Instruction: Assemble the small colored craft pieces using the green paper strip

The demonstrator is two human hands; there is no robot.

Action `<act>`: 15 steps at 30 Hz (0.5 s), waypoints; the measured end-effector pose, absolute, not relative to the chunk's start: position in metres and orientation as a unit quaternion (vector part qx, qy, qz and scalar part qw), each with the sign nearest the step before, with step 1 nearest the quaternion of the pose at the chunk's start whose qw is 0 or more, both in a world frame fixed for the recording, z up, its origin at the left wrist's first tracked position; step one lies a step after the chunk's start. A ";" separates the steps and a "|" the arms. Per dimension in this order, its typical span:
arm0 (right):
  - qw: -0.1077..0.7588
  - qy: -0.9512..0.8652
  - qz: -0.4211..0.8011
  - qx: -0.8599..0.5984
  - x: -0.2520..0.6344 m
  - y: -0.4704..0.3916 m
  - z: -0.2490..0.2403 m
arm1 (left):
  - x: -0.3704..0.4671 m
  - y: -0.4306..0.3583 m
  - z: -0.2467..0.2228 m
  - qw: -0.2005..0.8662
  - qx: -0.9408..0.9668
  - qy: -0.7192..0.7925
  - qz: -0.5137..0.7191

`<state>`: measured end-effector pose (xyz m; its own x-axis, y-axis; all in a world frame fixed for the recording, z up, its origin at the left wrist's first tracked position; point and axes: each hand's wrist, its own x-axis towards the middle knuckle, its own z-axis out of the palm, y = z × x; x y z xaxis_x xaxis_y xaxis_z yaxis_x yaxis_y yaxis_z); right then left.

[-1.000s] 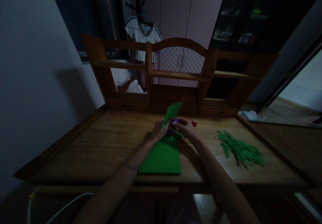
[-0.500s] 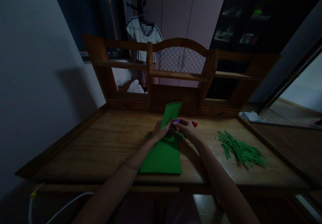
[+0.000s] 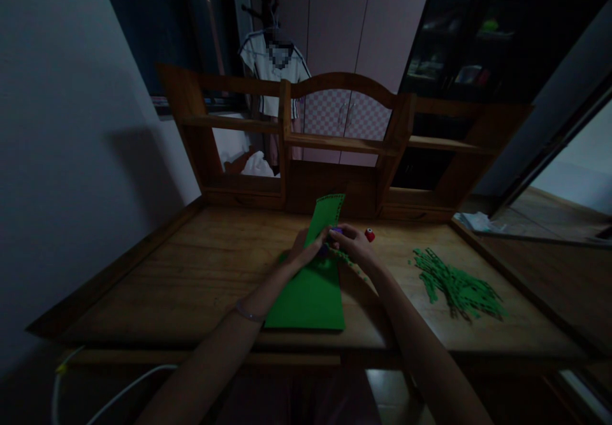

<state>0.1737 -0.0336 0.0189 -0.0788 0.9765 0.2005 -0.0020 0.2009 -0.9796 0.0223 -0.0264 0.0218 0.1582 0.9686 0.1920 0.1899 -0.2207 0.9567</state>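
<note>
A green sheet [image 3: 328, 211] with small cutouts along its top and right edges stands raised between my hands. My left hand [image 3: 308, 246] holds it at its middle. My right hand [image 3: 351, 241] is closed around a small purple punch [image 3: 336, 229] at the sheet's right edge, close to my left fingertips. Beneath lies a larger green sheet [image 3: 308, 301], flat near the desk's front edge. Small green bits [image 3: 351, 264] are scattered under and beside my right hand.
A pile of green cut strips [image 3: 456, 281] lies on the right of the wooden desk [image 3: 191, 272]. Beyond my right hand is a small red object [image 3: 370, 235]. A wooden shelf unit [image 3: 342, 141] stands along the desk's back.
</note>
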 end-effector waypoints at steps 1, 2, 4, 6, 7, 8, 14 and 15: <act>0.528 -0.568 0.465 -0.427 0.174 -0.034 0.019 | 0.021 -0.028 0.023 0.427 0.639 0.452 0.452; 0.531 -0.567 0.463 -0.427 0.173 -0.034 0.019 | 0.020 -0.029 0.023 0.426 0.648 0.447 0.446; 0.535 -0.566 0.457 -0.430 0.173 -0.035 0.018 | 0.017 -0.030 0.024 0.419 0.663 0.440 0.439; 0.534 -0.566 0.454 -0.434 0.172 -0.035 0.017 | 0.014 -0.030 0.023 0.412 0.673 0.440 0.429; 0.535 -0.563 0.455 -0.436 0.171 -0.035 0.016 | 0.014 -0.029 0.022 0.411 0.673 0.444 0.425; 0.538 -0.560 0.455 -0.436 0.171 -0.035 0.016 | 0.014 -0.028 0.021 0.412 0.672 0.447 0.422; 0.557 -0.551 0.444 -0.435 0.171 -0.033 0.017 | 0.018 -0.020 0.016 0.440 0.655 0.451 0.418; 0.559 -0.548 0.445 -0.435 0.172 -0.033 0.017 | 0.019 -0.018 0.015 0.435 0.656 0.457 0.413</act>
